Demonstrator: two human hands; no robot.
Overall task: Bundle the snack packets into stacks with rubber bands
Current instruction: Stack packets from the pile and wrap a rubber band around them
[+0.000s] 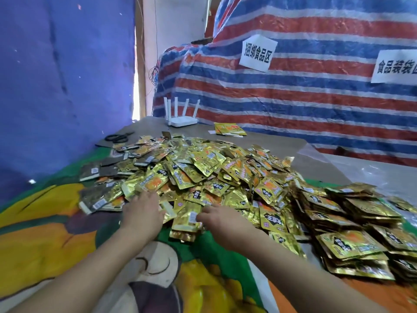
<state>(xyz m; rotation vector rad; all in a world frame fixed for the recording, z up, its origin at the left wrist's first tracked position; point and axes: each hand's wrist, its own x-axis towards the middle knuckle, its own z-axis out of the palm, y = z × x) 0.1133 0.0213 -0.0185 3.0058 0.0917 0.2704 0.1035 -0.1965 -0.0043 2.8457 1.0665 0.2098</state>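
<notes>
- We see the left hand (142, 211) flat, fingers spread, resting on the near edge of the packet pile (203, 175).
- The right hand (222, 222) lies just beside it; its fingertips touch a small stack (187, 224) at the pile's front, but we cannot tell whether they pinch it.
- Bundles (356, 233) crowd the right side, close to the right forearm.
- The printed cloth (45, 233) lies bare to the left and near us.
- Scissors (118, 137) and a router (181, 119) sit beyond the pile's far edge.
</notes>
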